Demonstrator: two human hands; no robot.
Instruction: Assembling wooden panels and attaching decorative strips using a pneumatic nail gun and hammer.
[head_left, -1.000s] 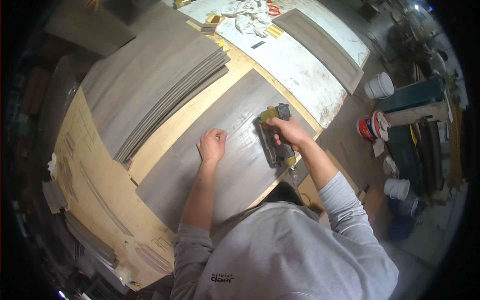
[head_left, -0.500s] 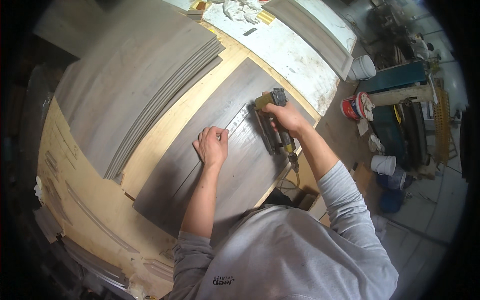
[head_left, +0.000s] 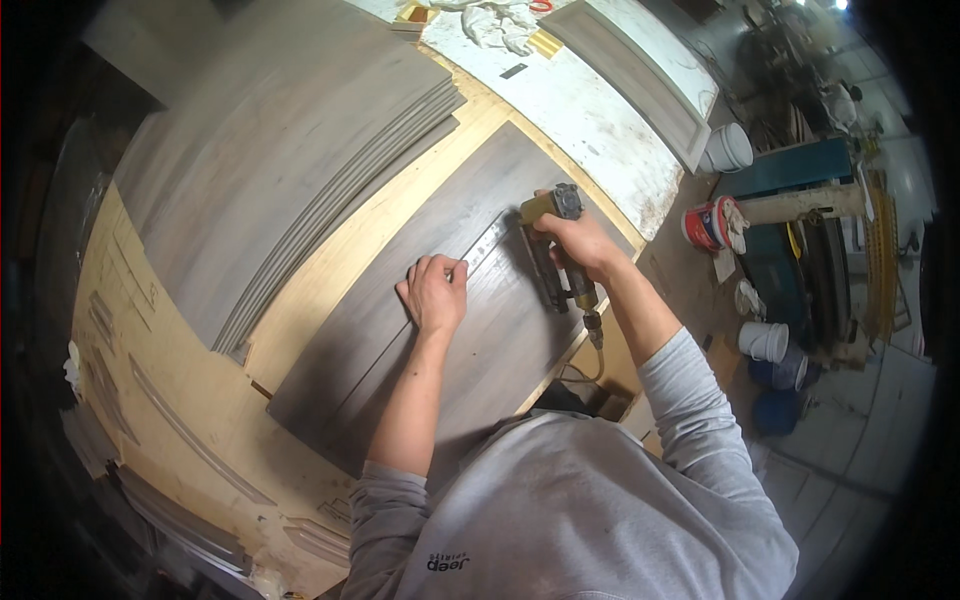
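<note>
Left hand (head_left: 434, 298) resting half-curled on a grey panel (head_left: 505, 345), any hold hidden, right hand (head_left: 580, 240) wrapping around a nail gun (head_left: 545, 212) above it, panel lying on a plywood bench (head_left: 225, 430), stacked boards (head_left: 300, 130) crowding its left, white table (head_left: 600, 130) bordering beyond, red bucket (head_left: 705, 226) standing right.

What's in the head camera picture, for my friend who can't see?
A person's right hand grips a nail gun over a gray wood-look panel, and the left hand rests on the panel. A stack of similar boards lies to the left.
</note>
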